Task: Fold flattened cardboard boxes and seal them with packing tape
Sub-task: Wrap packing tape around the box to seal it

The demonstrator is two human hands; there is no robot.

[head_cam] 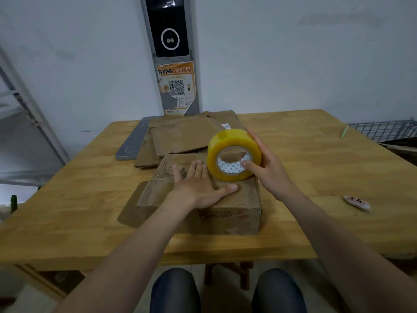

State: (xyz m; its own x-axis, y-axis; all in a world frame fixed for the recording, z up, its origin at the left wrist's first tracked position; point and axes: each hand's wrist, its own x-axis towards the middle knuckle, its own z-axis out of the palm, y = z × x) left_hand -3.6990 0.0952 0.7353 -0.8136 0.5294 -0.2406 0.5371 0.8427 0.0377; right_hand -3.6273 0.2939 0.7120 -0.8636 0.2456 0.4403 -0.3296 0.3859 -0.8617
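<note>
Pressing the box (pixel 228 214) at frame centre with a flat, open left hand (pixel 198 188); gripping the tape (pixel 225 141), upright on it, with the right hand (pixel 268 168).

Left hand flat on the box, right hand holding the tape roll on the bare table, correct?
No: the head view shows the right hand holding the tape roll on the box top, not the table. The left hand lies flat there.
</note>
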